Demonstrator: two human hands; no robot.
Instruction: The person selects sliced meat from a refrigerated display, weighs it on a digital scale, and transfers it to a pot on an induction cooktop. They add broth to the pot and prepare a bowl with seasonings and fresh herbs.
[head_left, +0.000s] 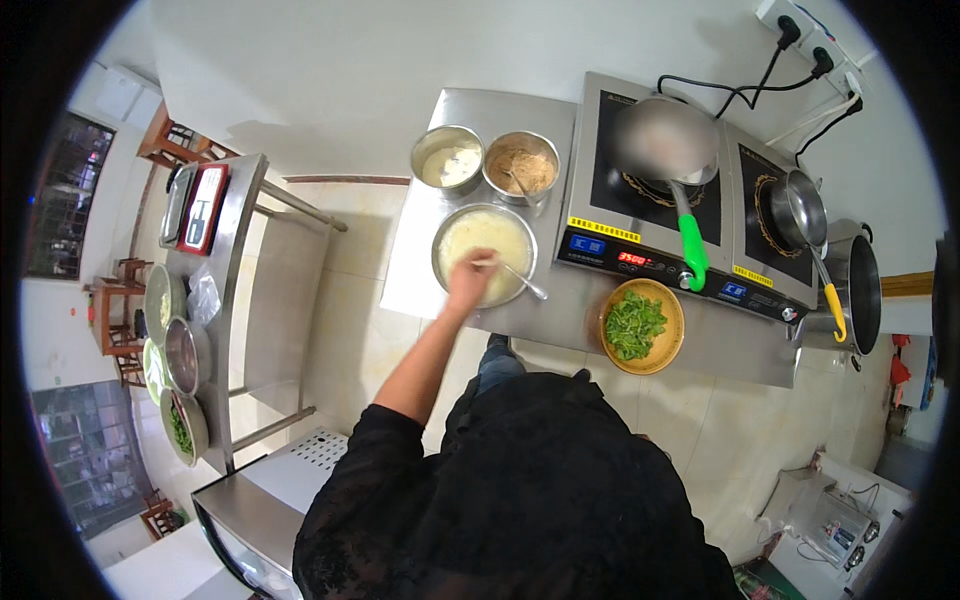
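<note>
My left hand (472, 279) is over a steel bowl (529, 271) of pale yellow liquid, its fingers pinched around a small pale thing that I cannot identify. Beside the fingers, a metal spoon (529, 283) leans across the bowl's right side. Behind this bowl stand two more steel bowls: one with a white substance (450, 166), the other with tan crumbly food (526, 169) and a spoon in it. To the right, a brown bowl (675, 345) holds chopped green leaves (634, 325). My right hand is out of view.
Two induction cookers (585, 180) carry a green-handled pan (692, 244), its contents blurred, and a yellow-handled steel pan (799, 208). A large pot (862, 292) stands at the far right. The left steel table (244, 217) bears a red scale (205, 208), a plastic bag (204, 295) and several bowls.
</note>
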